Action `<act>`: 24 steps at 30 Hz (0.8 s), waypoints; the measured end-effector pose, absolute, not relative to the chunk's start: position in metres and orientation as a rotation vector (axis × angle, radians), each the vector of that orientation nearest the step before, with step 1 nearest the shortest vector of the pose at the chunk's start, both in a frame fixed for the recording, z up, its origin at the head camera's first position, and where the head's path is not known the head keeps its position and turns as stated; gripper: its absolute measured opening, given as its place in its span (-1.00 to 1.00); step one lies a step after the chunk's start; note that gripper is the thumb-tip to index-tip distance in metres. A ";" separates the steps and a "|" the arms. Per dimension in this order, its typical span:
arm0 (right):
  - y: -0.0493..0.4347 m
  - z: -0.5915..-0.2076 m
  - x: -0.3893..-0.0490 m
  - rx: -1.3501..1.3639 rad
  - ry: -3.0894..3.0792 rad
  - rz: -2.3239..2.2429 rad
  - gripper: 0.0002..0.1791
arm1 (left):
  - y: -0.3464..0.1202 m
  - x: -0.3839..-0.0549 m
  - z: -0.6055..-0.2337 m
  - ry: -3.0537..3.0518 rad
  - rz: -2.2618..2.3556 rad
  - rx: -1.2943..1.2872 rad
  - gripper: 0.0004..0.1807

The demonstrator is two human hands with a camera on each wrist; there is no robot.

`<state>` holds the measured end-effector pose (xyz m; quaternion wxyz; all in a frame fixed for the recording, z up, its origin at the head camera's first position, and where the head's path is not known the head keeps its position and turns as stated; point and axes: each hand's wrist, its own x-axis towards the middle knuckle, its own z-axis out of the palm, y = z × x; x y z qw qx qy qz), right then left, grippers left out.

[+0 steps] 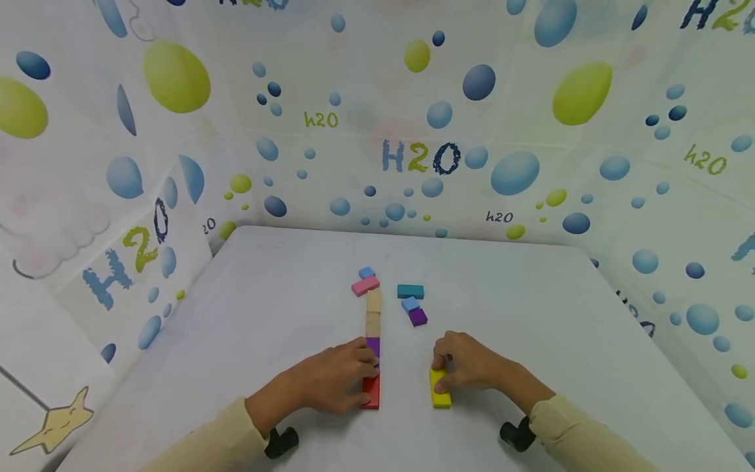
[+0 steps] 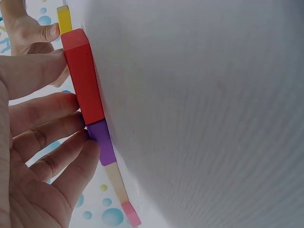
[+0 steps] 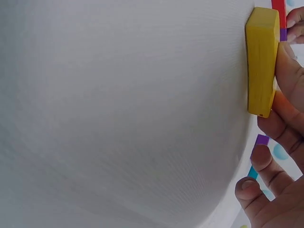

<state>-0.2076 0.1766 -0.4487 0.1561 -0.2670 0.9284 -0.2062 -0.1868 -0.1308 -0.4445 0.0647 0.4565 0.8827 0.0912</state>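
My left hand holds a red block at the near end of a row of blocks lying on the table. Its thumb is at the block's near end, and other fingertips touch the red block and the purple block beyond it. Past the purple one come two plain wooden blocks, a tilted pink block and a light blue block. To the right of the row, my right hand holds a yellow block, thumb on top and index finger at the far end.
Beyond the right hand lie a teal block, a light blue block and a dark purple block. They rest on the white table. A patterned cloth hangs behind and at both sides.
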 end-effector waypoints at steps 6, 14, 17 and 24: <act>0.176 -0.446 -0.206 -0.780 2.668 -0.587 -0.74 | -0.131 -0.187 -0.444 2.664 0.269 1.383 -0.56; 0.179 -0.447 -0.205 -0.779 2.665 -0.602 -0.73 | -0.130 -0.187 -0.445 2.659 0.255 1.368 -0.55; 0.181 -0.449 -0.204 -0.775 2.659 -0.611 -0.73 | -0.130 -0.187 -0.446 2.665 0.251 1.378 -0.55; 0.184 -0.450 -0.205 -0.778 2.652 -0.633 -0.72 | -0.130 -0.187 -0.446 2.675 0.253 1.393 -0.56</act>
